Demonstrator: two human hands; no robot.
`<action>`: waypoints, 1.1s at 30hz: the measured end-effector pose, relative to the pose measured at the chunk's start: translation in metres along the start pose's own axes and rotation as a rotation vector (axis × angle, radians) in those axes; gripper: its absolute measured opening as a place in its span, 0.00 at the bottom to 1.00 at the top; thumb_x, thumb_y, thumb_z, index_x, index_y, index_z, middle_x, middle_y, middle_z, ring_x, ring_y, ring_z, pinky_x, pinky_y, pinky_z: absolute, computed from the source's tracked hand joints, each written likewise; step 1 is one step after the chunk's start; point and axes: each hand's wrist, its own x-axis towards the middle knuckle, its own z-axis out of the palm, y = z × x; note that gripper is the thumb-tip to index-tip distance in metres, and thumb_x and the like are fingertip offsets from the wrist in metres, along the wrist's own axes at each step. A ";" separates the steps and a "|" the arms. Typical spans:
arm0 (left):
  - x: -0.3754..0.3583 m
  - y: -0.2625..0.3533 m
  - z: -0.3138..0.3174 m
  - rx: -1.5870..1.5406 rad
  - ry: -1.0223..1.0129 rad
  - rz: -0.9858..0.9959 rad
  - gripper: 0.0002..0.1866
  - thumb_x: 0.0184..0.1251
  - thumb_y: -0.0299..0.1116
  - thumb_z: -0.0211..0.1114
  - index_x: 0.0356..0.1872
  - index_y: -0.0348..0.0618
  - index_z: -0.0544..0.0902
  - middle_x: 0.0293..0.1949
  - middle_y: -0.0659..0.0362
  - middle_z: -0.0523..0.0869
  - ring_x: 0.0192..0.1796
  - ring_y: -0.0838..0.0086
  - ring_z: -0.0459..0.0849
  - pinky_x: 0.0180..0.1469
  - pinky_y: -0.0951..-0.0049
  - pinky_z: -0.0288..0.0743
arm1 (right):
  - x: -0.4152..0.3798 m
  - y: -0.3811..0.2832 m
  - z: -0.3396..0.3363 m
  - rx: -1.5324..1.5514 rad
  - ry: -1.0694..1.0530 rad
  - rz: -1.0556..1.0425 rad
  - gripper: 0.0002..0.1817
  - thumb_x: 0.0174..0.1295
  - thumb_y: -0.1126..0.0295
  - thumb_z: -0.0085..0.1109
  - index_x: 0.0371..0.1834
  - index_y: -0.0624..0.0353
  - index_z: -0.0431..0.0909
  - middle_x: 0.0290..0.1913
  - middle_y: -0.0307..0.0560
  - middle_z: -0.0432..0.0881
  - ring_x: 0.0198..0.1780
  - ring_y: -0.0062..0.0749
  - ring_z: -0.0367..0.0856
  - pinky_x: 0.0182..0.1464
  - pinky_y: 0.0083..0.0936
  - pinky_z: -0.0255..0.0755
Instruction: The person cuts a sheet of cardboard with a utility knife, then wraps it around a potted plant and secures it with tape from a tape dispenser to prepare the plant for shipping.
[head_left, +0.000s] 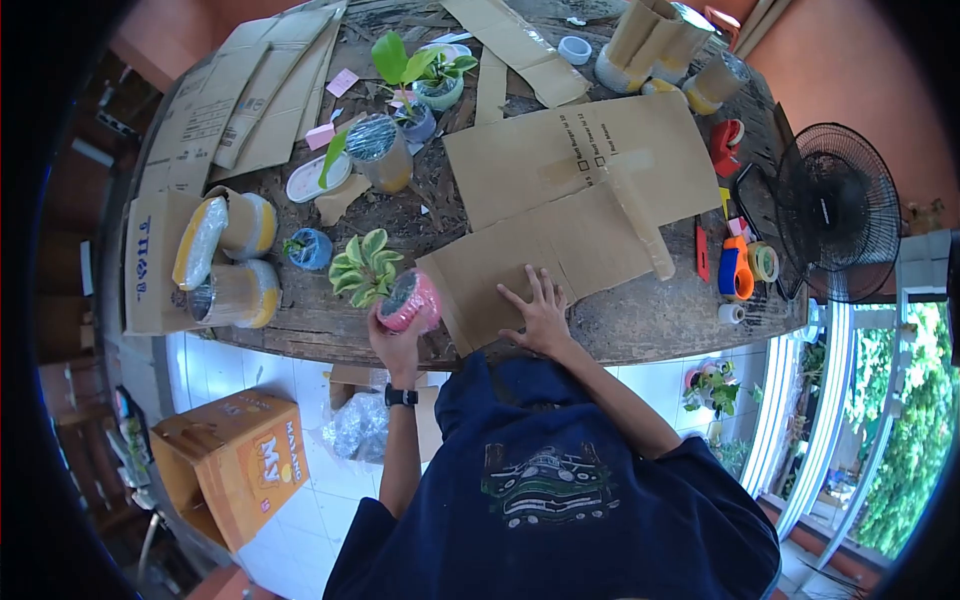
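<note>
While left hand (395,345) grips, pink pot (410,301) above.

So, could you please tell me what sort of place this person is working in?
Probably a small home workshop for packing potted plants. The worn wooden table holds flattened cardboard and wrapped pots; the left hand holds a pink potted plant, the right hand presses on cardboard, and tape dispensers lie nearby.

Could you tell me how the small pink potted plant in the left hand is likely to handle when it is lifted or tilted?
The pink pot looks small and light, since the left hand holds it alone. Its soil seems wrapped in film, so little should spill. The leaves stick out sideways and probably bruise easily, making it top-heavy.
</note>
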 end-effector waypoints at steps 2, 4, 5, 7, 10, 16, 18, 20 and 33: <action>-0.021 0.011 0.008 -0.057 -0.084 -0.145 0.41 0.43 0.35 0.87 0.59 0.32 0.74 0.55 0.52 0.82 0.55 0.71 0.82 0.57 0.69 0.78 | 0.000 0.001 0.001 0.009 0.005 0.006 0.50 0.49 0.43 0.74 0.78 0.20 0.58 0.82 0.57 0.41 0.82 0.66 0.38 0.73 0.72 0.45; -0.039 0.020 0.017 -0.027 -0.183 -0.288 0.38 0.46 0.37 0.86 0.57 0.32 0.76 0.53 0.52 0.84 0.53 0.73 0.83 0.56 0.71 0.79 | 0.000 0.002 0.004 0.020 -0.005 0.005 0.50 0.48 0.45 0.76 0.78 0.21 0.59 0.82 0.57 0.43 0.81 0.66 0.39 0.73 0.72 0.46; -0.046 0.022 0.021 0.069 -0.213 -0.309 0.38 0.46 0.40 0.86 0.56 0.31 0.77 0.52 0.52 0.84 0.52 0.72 0.84 0.56 0.70 0.79 | 0.001 0.005 0.004 0.021 -0.009 0.002 0.50 0.48 0.47 0.76 0.78 0.21 0.59 0.82 0.57 0.44 0.81 0.65 0.39 0.73 0.72 0.46; -0.050 0.023 0.027 0.256 -0.272 -0.337 0.38 0.47 0.46 0.85 0.55 0.30 0.78 0.49 0.51 0.86 0.51 0.70 0.85 0.55 0.69 0.79 | 0.004 0.008 0.006 0.062 -0.012 0.003 0.51 0.47 0.50 0.77 0.78 0.25 0.60 0.81 0.57 0.46 0.81 0.64 0.41 0.74 0.70 0.47; -0.054 0.011 0.030 0.350 -0.254 -0.281 0.42 0.45 0.54 0.84 0.53 0.29 0.79 0.48 0.48 0.87 0.51 0.64 0.86 0.56 0.66 0.79 | 0.009 0.021 0.002 0.188 0.024 -0.005 0.51 0.47 0.53 0.77 0.78 0.34 0.61 0.79 0.59 0.50 0.80 0.62 0.46 0.75 0.63 0.50; -0.060 0.024 0.032 0.754 -0.257 -0.119 0.52 0.39 0.60 0.84 0.57 0.26 0.75 0.53 0.42 0.84 0.54 0.56 0.85 0.59 0.63 0.77 | 0.002 0.003 -0.014 0.650 -0.099 -0.035 0.50 0.53 0.54 0.74 0.76 0.62 0.60 0.68 0.63 0.66 0.67 0.51 0.70 0.67 0.40 0.68; -0.056 0.020 0.034 0.820 -0.276 -0.165 0.54 0.38 0.60 0.85 0.58 0.25 0.73 0.55 0.41 0.82 0.57 0.56 0.84 0.61 0.64 0.76 | 0.001 -0.019 -0.016 0.979 -0.350 0.113 0.48 0.57 0.52 0.72 0.74 0.69 0.60 0.63 0.62 0.71 0.61 0.44 0.76 0.61 0.35 0.73; -0.057 0.020 0.032 0.761 -0.331 -0.242 0.54 0.38 0.58 0.85 0.59 0.25 0.71 0.56 0.41 0.81 0.59 0.57 0.83 0.62 0.64 0.75 | 0.001 -0.027 0.002 1.096 -0.360 0.054 0.47 0.60 0.51 0.71 0.74 0.69 0.59 0.63 0.57 0.72 0.60 0.39 0.77 0.63 0.33 0.72; -0.049 0.008 0.003 0.375 -0.556 -0.289 0.58 0.32 0.48 0.90 0.66 0.29 0.69 0.61 0.44 0.80 0.63 0.60 0.81 0.66 0.64 0.74 | -0.001 -0.040 0.010 1.169 -0.137 0.111 0.44 0.51 0.53 0.79 0.65 0.69 0.69 0.56 0.53 0.79 0.59 0.37 0.79 0.65 0.33 0.71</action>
